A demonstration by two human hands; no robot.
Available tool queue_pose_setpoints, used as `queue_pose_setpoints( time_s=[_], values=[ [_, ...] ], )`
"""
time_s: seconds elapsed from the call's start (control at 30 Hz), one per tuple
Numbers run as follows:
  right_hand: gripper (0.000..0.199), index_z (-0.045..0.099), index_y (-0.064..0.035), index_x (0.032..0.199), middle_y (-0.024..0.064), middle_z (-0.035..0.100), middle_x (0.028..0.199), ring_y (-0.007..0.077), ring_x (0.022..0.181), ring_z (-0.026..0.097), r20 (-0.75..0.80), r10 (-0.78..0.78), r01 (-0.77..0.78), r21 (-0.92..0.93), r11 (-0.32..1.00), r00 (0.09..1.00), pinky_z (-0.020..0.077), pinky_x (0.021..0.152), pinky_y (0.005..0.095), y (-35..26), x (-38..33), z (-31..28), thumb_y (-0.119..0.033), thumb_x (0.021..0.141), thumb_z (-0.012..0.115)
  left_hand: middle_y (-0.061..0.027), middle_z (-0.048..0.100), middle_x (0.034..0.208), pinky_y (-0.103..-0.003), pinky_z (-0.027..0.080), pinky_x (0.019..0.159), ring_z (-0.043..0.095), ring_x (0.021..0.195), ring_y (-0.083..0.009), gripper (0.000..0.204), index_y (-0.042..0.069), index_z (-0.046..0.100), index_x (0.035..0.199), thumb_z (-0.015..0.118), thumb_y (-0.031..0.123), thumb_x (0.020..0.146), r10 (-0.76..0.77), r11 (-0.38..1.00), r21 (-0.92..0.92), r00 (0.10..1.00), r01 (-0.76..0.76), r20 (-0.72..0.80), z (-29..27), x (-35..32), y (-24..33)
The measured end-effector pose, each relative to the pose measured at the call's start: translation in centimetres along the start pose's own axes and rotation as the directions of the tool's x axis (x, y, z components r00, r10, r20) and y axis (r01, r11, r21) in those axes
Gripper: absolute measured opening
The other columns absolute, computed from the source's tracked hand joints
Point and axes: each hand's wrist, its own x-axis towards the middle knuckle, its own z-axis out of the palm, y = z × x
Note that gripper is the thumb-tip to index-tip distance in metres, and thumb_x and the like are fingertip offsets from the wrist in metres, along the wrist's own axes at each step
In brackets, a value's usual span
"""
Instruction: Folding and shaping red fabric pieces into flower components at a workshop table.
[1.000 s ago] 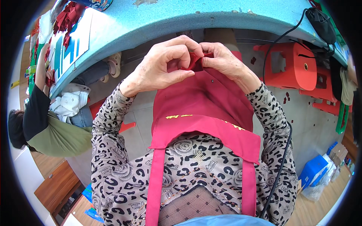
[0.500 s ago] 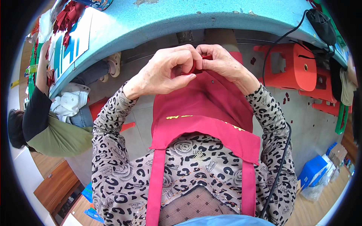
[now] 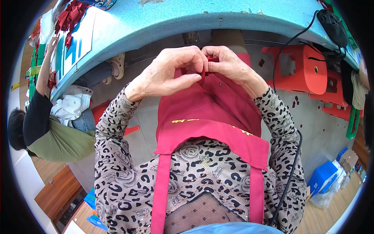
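Observation:
A small piece of dark red ribbon [image 3: 203, 76] is pinched between my hands, above my lap and just off the table's near edge. My left hand [image 3: 167, 72] grips it with thumb and fingers, and a narrow strip hangs by the thumb tip. Thumb and curled forefinger of my right hand [image 3: 230, 67] close on the other part, with some red showing inside the curl. The fingertips of both hands nearly meet. Much of the ribbon is hidden by my fingers. Below lies my red apron [image 3: 210, 107], close in colour to the ribbon.
The blue table [image 3: 175, 17] curves across the front, with a heap of red ribbon bows [image 3: 70, 17] at its left. A co-worker [image 3: 58, 142] sits at left. Red stools [image 3: 304, 70] stand at right under a black cable [image 3: 286, 45]. Red scraps dot the floor.
My left fingers have opened out a little and the thumb has shifted, so a strip of the red ribbon now hangs more visibly. My right hand stays nearly still. The co-worker's arm has moved.

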Motion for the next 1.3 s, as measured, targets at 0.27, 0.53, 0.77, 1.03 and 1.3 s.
queue_pose_setpoints(
  time_s=[0.27, 0.53, 0.77, 1.03, 1.3],
  values=[
    [0.011, 0.061, 0.0003, 0.089, 0.0016, 0.06, 0.079, 0.0067, 0.074, 0.054, 0.012, -0.025, 0.025, -0.003, 1.0, 1.0, 0.0445, 0.068, 0.0218, 0.7, 0.2, -0.2, -0.007, 0.08, 0.059, -0.0093, 0.061, 0.093, -0.024, 0.05, 0.07, 0.06, 0.08, -0.0136, 0.012, -0.003, 0.057, 0.083, 0.057, -0.013, 0.077, -0.146, 0.989, 0.035, 0.989, 0.145, 0.023, -0.2, 0.1, 0.9],
    [0.011, 0.061, -0.0003, 0.089, 0.0007, 0.06, 0.079, 0.0056, 0.074, 0.053, 0.006, -0.018, 0.018, -0.003, 1.0, 1.0, 0.0434, 0.067, 0.0206, 0.0, 0.1, 0.2, -0.007, 0.081, 0.059, -0.0094, 0.062, 0.094, -0.025, 0.051, 0.071, 0.061, 0.081, -0.0159, 0.013, -0.002, 0.06, 0.086, 0.06, -0.011, 0.076, -0.157, 0.987, 0.032, 0.987, 0.156, 0.028, -0.2, 0.0, 0.9],
    [0.011, 0.062, -0.001, 0.09, 0.0002, 0.06, 0.08, 0.0049, 0.075, 0.054, 0.009, -0.009, 0.009, 0.015, 1.0, 1.0, 0.0436, 0.067, 0.0198, 0.1, 0.1, 0.2, -0.008, 0.082, 0.059, -0.0105, 0.061, 0.102, -0.027, 0.051, 0.076, 0.061, 0.087, -0.0181, 0.015, 0.0, 0.061, 0.085, 0.061, -0.01, 0.075, 0.118, 0.969, 0.214, 0.993, -0.122, 0.032, -0.1, 0.1, 0.3],
    [0.011, 0.061, -0.0016, 0.092, 0.0004, 0.061, 0.083, 0.005, 0.076, 0.055, -0.006, -0.045, 0.045, 0.023, 0.999, 0.999, 0.0442, 0.069, 0.0195, 0.7, 0.0, -0.1, -0.007, 0.083, 0.059, -0.0112, 0.056, 0.114, -0.027, 0.05, 0.075, 0.058, 0.089, -0.0158, 0.028, 0.003, 0.06, 0.099, 0.069, -0.003, 0.073, 0.072, 0.969, 0.241, 0.996, -0.055, -0.061, 1.5, -1.0, 0.0],
    [0.01, 0.061, -0.0014, 0.093, 0.0022, 0.062, 0.086, 0.0066, 0.08, 0.057, -0.077, -0.039, 0.051, 0.164, 0.985, 0.996, 0.0471, 0.073, 0.0219, -1.0, 0.6, 1.9, -0.006, 0.084, 0.059, -0.0154, 0.051, 0.115, -0.027, 0.05, 0.068, 0.056, 0.083, -0.0204, 0.059, 0.002, 0.047, 0.107, 0.084, 0.013, 0.062, 0.289, 0.934, 0.337, 0.809, -0.121, -0.511, 4.4, -2.4, -1.0]
  ],
)
